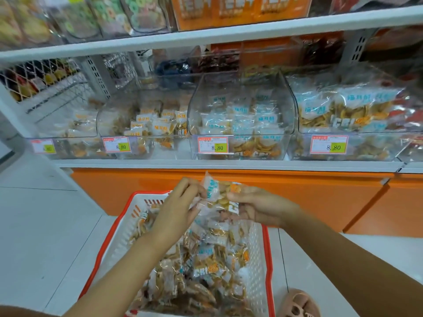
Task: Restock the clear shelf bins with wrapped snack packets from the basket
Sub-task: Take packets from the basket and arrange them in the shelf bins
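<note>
Nearest thing in shot is a sandal (297,303) on the white floor (45,225), right beside the basket (269,259). The basket is heaped with wrapped packets (206,266), so I'd say there's plenty of restocking left.

Over the far end of the basket, both hands are on a blue-label packet (219,197). The left hand (180,207) pinches its wrapper edge. The right hand (258,207) has its thumb clamped over the top and fingers curled underneath. There may be a few more packets bunched in that hand, but it's hard to tell. So it's lifted out but hasn't reached the shelf yet.

Past the orange cabinet (251,193) sit the clear bins, each with a price tag (212,145):

- **Far-left bin (66,131):** looks lowest, just a thin layer.
- **Second bin (142,124):** orange-label packets, maybe half full.
- **Third bin (240,115):** blue-label ones, with lots of room up top.
- **Right bin (354,110):** piled over its front edge, basically done.

My guess is the one in hand goes into the third bin, since the labels match. Overall it looks somewhere in the middle, with one bin full and three wanting more. The upper shelf (206,35) holds other stock.
</note>
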`<state>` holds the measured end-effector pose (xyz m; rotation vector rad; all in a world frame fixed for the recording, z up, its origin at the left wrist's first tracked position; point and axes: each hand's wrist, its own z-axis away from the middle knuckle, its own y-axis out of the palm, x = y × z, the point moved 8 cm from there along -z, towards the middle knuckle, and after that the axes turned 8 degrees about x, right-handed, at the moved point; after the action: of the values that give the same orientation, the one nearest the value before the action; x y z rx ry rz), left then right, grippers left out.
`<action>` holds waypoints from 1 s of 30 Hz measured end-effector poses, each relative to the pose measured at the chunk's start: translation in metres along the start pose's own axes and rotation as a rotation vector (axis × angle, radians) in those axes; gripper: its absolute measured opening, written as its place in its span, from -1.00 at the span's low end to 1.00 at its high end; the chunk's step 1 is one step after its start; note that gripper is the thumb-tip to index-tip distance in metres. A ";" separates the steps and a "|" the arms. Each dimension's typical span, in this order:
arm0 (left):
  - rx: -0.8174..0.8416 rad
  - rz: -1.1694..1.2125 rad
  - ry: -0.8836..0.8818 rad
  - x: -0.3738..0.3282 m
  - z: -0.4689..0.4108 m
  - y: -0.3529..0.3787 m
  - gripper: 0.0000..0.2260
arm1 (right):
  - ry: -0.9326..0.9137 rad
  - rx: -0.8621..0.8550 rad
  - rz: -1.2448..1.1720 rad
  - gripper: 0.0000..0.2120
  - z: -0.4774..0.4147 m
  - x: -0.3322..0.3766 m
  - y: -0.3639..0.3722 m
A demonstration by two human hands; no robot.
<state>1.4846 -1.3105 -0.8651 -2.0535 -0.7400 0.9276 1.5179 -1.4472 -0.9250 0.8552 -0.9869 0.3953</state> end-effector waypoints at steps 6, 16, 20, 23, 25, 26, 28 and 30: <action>-0.152 0.750 -0.473 -0.011 -0.029 -0.009 -0.77 | -0.234 -0.203 0.208 -0.69 0.035 0.076 -0.015; -0.144 1.122 -0.536 -0.058 -0.106 0.010 -0.85 | -0.231 -0.365 0.463 -0.78 0.107 0.146 -0.052; -0.104 1.131 -0.517 -0.072 -0.140 0.018 -0.88 | -0.212 -0.412 0.490 -0.77 0.140 0.165 -0.073; -0.088 1.093 -0.469 -0.087 -0.166 0.023 -0.91 | -0.230 -0.505 0.631 -0.65 0.166 0.183 -0.084; -0.068 1.090 -0.434 -0.102 -0.184 0.028 -0.95 | -0.218 -0.580 0.748 -0.69 0.183 0.193 -0.087; -0.047 1.080 -0.406 -0.111 -0.195 0.030 -0.94 | -0.208 -0.616 0.813 -0.75 0.191 0.198 -0.089; 0.009 1.035 -0.348 -0.129 -0.217 0.037 -0.91 | -0.254 -0.754 0.924 -0.79 0.211 0.213 -0.094; 0.072 0.915 -0.286 -0.145 -0.239 0.046 -0.85 | -0.392 -0.980 0.913 -0.78 0.242 0.230 -0.111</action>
<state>1.6021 -1.5366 -0.7412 -2.2155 0.1646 1.7325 1.5724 -1.7225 -0.7126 -0.4751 -1.7009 0.4360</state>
